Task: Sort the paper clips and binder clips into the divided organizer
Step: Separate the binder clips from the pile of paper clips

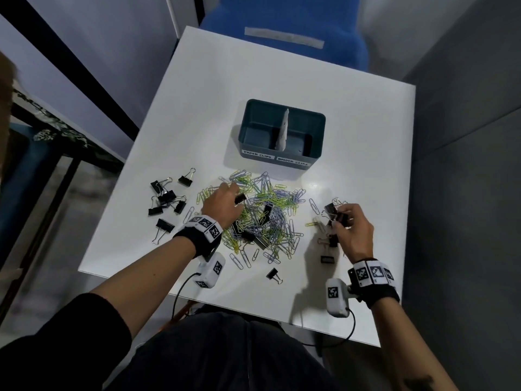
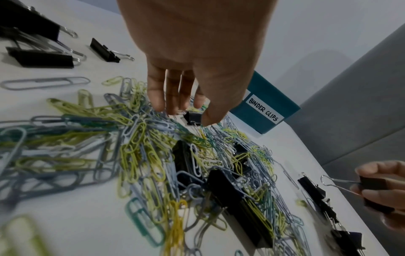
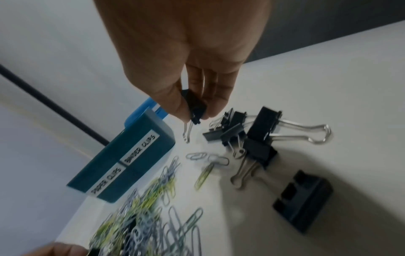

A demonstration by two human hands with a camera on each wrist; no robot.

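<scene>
The teal organizer (image 1: 239, 136) stands at the table's centre back, a white divider splitting it; labels mark paper clips left, binder clips right. A tangled pile of paper clips (image 1: 262, 213) with black binder clips mixed in lies before it. My left hand (image 1: 236, 197) reaches into the pile's far left and pinches a small black binder clip (image 2: 192, 117) between thumb and fingers. My right hand (image 1: 339, 221), to the right of the pile, pinches another black binder clip (image 3: 197, 107) just above a small cluster of binder clips (image 3: 252, 135).
A group of binder clips (image 1: 166, 198) lies on the white table (image 1: 352, 136) left of the pile. Single binder clips sit near the front edge (image 1: 273, 273). A blue chair (image 1: 282, 29) stands behind the table, a dark frame to the left.
</scene>
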